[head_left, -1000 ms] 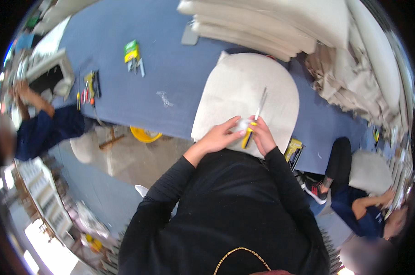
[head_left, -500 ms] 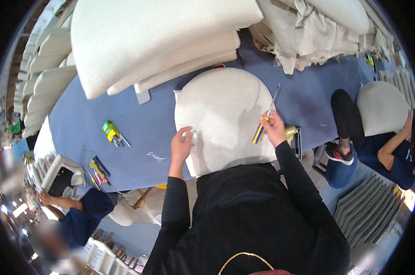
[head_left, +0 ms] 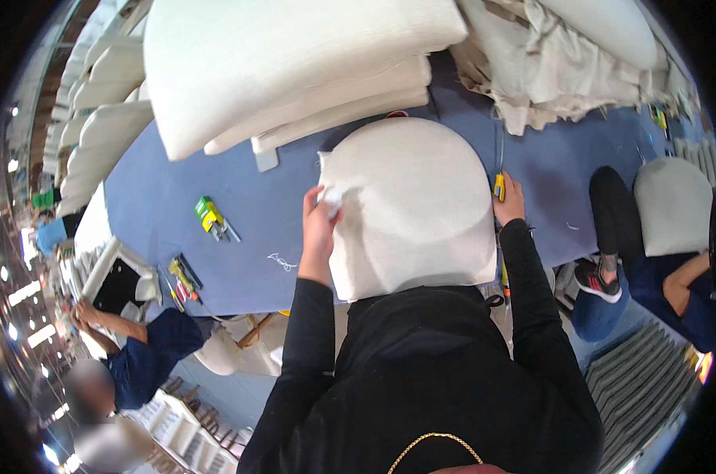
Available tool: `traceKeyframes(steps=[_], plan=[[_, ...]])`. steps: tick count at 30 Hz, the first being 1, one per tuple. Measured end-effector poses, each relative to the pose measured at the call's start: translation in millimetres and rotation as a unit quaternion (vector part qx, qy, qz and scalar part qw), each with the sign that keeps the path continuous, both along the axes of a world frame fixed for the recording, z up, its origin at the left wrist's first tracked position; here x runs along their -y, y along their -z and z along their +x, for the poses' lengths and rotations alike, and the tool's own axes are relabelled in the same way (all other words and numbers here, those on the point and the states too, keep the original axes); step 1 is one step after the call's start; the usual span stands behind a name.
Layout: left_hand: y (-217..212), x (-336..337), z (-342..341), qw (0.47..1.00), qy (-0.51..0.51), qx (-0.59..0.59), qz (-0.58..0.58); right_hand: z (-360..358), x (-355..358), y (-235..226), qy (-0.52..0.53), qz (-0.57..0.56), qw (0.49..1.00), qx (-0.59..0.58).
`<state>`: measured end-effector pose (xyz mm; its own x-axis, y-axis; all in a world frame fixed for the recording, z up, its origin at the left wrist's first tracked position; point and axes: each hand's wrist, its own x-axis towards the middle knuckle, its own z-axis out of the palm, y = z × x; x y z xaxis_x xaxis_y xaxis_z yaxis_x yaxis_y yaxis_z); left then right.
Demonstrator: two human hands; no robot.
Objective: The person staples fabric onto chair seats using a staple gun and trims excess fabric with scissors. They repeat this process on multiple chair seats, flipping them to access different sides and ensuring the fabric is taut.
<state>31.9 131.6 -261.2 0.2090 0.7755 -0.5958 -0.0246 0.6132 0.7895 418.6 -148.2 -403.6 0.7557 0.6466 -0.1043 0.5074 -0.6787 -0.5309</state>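
1. Hands first: my left hand (head_left: 320,229) is curled at the upper left corner of a rounded cream seat cushion (head_left: 409,209), fingers pinched on a small crumpled white scrap (head_left: 332,197) right against the cushion's edge.
2. My right hand (head_left: 509,201) rests at the cushion's right edge, closed around a yellow-handled tool (head_left: 499,183) whose thin metal blade points away from me along the blue surface (head_left: 239,197). I cannot tell what kind of tool it is.
3. The cushion lies flat on the blue surface directly in front of me, its curved end away from me and its straight end nearest my chest.
4. Just beyond the cushion sits a stack of large cream cushions (head_left: 295,71), with a heap of loose cream fabric (head_left: 547,71) to the right of it.
5. To the left on the surface lies a green and yellow tool (head_left: 209,215), well apart from my left hand, and nearer the edge a small cluster of hand tools (head_left: 182,280).
6. A person in a dark blue top (head_left: 148,347) is below the surface's left edge; another person sits at the right, a dark trainer (head_left: 597,280) showing beside a second cream cushion (head_left: 674,205).
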Motion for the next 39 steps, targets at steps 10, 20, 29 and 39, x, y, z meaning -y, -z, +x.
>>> traceKeyframes(steps=[10, 20, 29, 39], plan=[[5, -119, 79, 0.987, -0.162, 0.019, -0.015, -21, 12, -18, -0.018, 0.031, 0.999, -0.024], [17, -136, 104, 0.921, -0.186, 0.339, 0.04, -43, 30, -27, -0.006, 0.048, 0.998, -0.048], [27, -133, 112, 0.976, -0.103, 0.191, 0.02, -41, 32, -28, -0.023, 0.034, 0.999, -0.029], [-12, -134, 146, 0.915, -0.218, 0.337, -0.041, -65, 64, -69, 0.004, 0.084, 0.994, -0.068]])
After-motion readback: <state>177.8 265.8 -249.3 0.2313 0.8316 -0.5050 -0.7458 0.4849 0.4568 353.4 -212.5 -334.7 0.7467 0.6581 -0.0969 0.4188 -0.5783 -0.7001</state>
